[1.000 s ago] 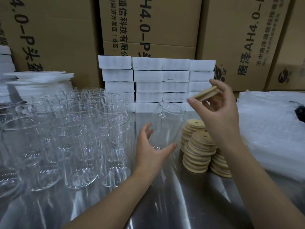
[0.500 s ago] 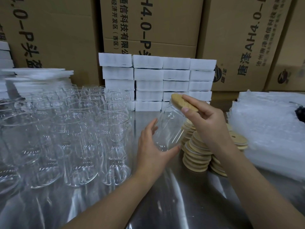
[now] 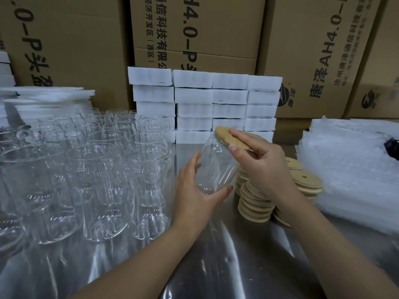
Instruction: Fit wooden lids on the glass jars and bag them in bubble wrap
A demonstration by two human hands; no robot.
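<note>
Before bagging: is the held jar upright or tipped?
Tipped: the jar in the left hand leans off vertical, its mouth slanted against the wooden lid.

The left hand [image 3: 194, 197] holds a tilted glass jar [image 3: 216, 169] above the steel table [image 3: 237, 255]. The right hand [image 3: 263, 167] holds a wooden lid [image 3: 228, 138] against the jar's mouth. Left of the grip stand crowded empty jars [image 3: 86, 169]. Just right, under the right wrist, sit lid stacks [image 3: 257, 203], and farther right a bubble-wrap pile [image 3: 349, 169]. Behind the grip, stacked foam blocks [image 3: 216, 104] stand before cardboard cartons [image 3: 194, 29].

The right hand [image 3: 265, 167] has lowered the lid [image 3: 232, 139], apparently onto the jar [image 3: 216, 169].
</note>
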